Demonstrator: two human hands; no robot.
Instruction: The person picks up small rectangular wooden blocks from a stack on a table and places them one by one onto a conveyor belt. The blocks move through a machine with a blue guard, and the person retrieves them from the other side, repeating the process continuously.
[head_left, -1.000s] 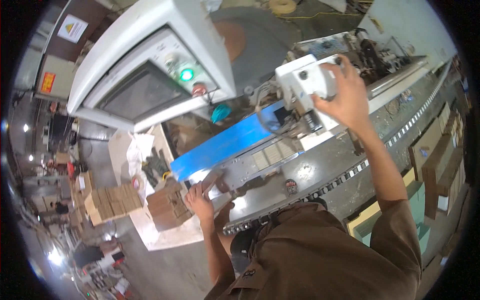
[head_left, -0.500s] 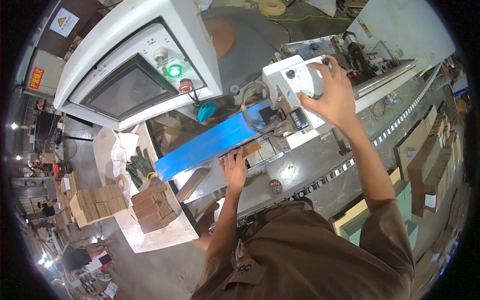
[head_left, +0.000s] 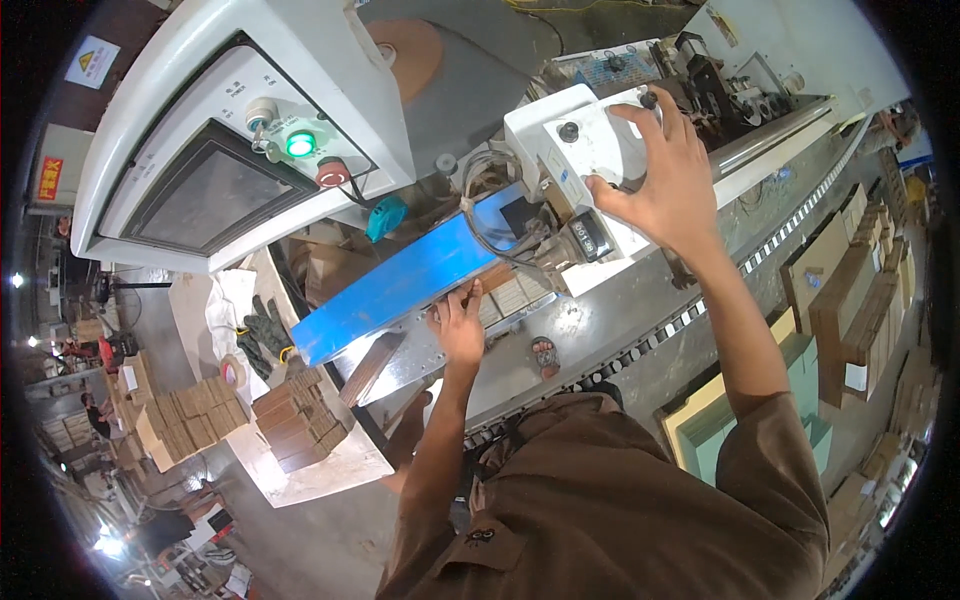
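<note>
My left hand (head_left: 460, 325) lies at the edge of the long blue guard (head_left: 410, 270), its fingers stretched forward and a little apart. Just beyond the fingertips a brown wood strip (head_left: 496, 272) shows partly, running in beside the guard toward the machine head. Whether the fingertips touch it I cannot tell. Over the white machine head (head_left: 590, 140) my right hand (head_left: 668, 185) is spread wide, thumb on the near side and fingers by a black knob (head_left: 648, 100). Another brown wood strip (head_left: 372, 368) rests on the steel bed near the left end of the guard.
A white control cabinet (head_left: 370, 120) with a dark screen (head_left: 215, 185), lit green button (head_left: 300, 144) and red stop button (head_left: 332, 172) stands at left. Stacked wood pieces (head_left: 298, 420), a tape roll (head_left: 232, 372) and dark gloves (head_left: 264, 335) lie on a board. Boards (head_left: 850, 310) stand at right.
The wood strip by my left hand has slid further in toward the machine head. The left hand stays near the guard's edge; the right stays spread on the head. The view has shifted slightly.
</note>
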